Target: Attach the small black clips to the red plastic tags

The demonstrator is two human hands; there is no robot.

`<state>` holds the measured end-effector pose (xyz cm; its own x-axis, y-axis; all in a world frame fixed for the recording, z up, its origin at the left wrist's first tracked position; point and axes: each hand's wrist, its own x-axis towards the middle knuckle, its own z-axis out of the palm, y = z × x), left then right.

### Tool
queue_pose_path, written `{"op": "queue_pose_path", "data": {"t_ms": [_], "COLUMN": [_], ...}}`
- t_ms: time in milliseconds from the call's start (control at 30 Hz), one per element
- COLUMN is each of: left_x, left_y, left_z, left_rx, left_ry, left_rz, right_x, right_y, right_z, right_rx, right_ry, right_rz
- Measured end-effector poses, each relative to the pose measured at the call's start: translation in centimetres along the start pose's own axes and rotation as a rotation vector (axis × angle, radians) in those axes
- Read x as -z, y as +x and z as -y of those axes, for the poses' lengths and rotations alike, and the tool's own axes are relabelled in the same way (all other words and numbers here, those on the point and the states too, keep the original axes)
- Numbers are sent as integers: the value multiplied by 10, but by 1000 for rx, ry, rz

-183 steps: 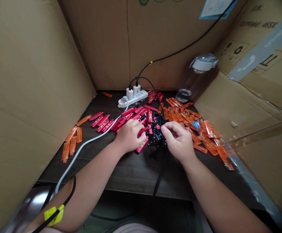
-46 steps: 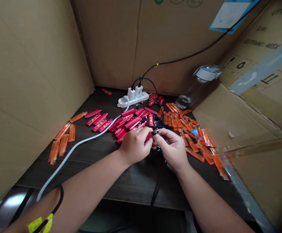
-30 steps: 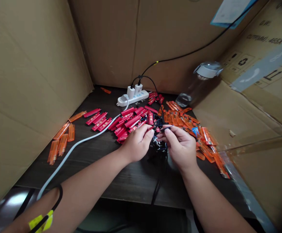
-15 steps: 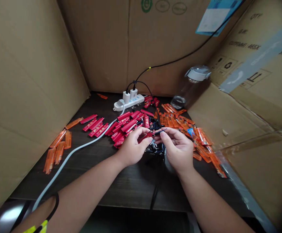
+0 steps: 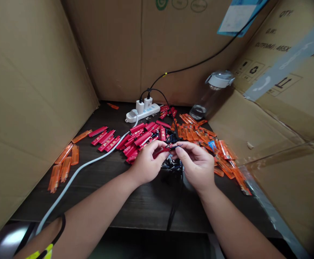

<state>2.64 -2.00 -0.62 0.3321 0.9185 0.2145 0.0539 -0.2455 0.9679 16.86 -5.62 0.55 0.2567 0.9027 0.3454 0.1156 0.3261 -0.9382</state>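
Over the front of the pile, my left hand (image 5: 151, 162) is closed on a red lighter casing (image 5: 161, 151), pinched between thumb and fingers. My right hand (image 5: 196, 162) pinches a small dark-blue part (image 5: 176, 147) against the end of that casing. Fingers hide most of both pieces, so I cannot tell whether they are joined. Below and behind the hands lies a heap of small dark parts (image 5: 173, 163), some with metal bits. Many red lighter casings (image 5: 143, 139) with gold print are piled just beyond my left hand. Translucent orange lighter bodies (image 5: 191, 132) are heaped beyond my right hand.
A white power strip (image 5: 143, 114) with plugged-in adapters stands at the back. Its pale cable (image 5: 85, 164) crosses the table at left; a black cable (image 5: 197, 67) hangs down to the pile. A clear bottle (image 5: 209, 95) leans at back right. Cardboard walls (image 5: 113, 50) enclose the table.
The view has shifted very slightly. Both hands stay together at the same spot, with the dark part still at the end of the red casing.
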Motion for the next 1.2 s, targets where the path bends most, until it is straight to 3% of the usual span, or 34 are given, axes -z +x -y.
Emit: {"op": "queue_pose_path", "data": {"t_ms": [433, 633, 867, 1200], "left_x": [2, 4, 6, 7], "left_y": [0, -1, 0, 2], "left_z": [-2, 0, -2, -2], "left_rx": [-106, -226, -288, -210], "left_ry": [43, 161, 129, -58], "left_rz": [-12, -46, -47, 3], "right_x": [0, 3, 6, 3], "right_y": [-1, 2, 4, 1], "right_z": [-3, -3, -5, -2], "right_rx": [115, 70, 35, 276], "right_ry": [-96, -86, -2, -82], "right_rz": [70, 99, 147, 94]}}
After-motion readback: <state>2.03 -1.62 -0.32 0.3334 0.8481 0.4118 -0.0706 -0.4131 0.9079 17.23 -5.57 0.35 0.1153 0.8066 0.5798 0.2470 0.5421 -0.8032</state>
